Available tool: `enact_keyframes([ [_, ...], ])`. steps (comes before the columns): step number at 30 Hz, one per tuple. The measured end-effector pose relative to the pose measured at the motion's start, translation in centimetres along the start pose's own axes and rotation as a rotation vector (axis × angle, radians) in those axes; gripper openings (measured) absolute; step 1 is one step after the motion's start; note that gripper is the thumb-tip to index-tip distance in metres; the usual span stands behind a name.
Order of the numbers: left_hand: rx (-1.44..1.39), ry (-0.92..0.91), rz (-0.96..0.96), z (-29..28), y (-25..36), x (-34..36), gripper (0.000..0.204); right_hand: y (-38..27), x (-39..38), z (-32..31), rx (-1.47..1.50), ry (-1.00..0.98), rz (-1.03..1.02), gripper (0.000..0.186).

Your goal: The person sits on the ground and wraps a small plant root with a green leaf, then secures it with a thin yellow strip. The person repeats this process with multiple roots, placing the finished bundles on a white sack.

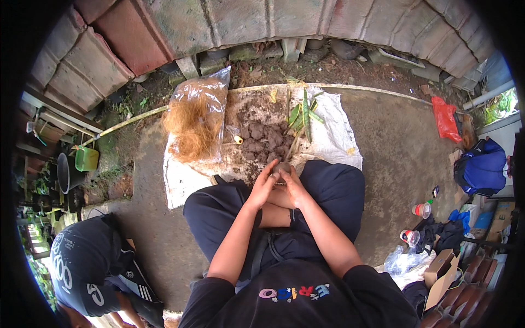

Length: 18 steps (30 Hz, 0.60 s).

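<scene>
My left hand (263, 183) and my right hand (293, 189) are cupped together above my crossed legs, closed around a ball of dark soil (281, 167). Just beyond them, a pile of dark soil clumps (268, 141) lies on a spread white sack (340, 143). Left of the pile, a clear plastic bag holds brown coconut fibre (188, 124). Between bag and pile lies a small yellowish roll (238, 140), perhaps of thread. Several long green leaves with pale edges (306, 117) rest to the right of the soil.
Another person (82, 268) bends over at the lower left. A green bucket (86, 158) stands at the left, a red plastic bag (444, 118) and a blue backpack (482, 168) at the right. Plastic cups (421, 210) and an open cardboard box (441, 276) lie at the lower right.
</scene>
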<state>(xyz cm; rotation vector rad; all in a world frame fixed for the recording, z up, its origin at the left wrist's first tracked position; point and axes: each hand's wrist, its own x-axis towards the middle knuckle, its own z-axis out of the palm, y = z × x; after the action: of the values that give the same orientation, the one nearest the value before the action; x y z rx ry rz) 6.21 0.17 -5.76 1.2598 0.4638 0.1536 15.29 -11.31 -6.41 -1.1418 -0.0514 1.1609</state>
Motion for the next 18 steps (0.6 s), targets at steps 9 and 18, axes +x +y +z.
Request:
enact_keyframes([
  [9, -1.023, 0.67, 0.048, -3.9, -1.4, 3.3, 0.072, -1.3, 0.3, 6.9, -0.896, -0.259, -0.457, 0.083],
  [18, -1.368, 0.704, 0.147, -6.3, 5.7, 1.5, 0.068, 2.6, 4.3, 3.9, -1.201, 0.042, -0.484, 0.058],
])
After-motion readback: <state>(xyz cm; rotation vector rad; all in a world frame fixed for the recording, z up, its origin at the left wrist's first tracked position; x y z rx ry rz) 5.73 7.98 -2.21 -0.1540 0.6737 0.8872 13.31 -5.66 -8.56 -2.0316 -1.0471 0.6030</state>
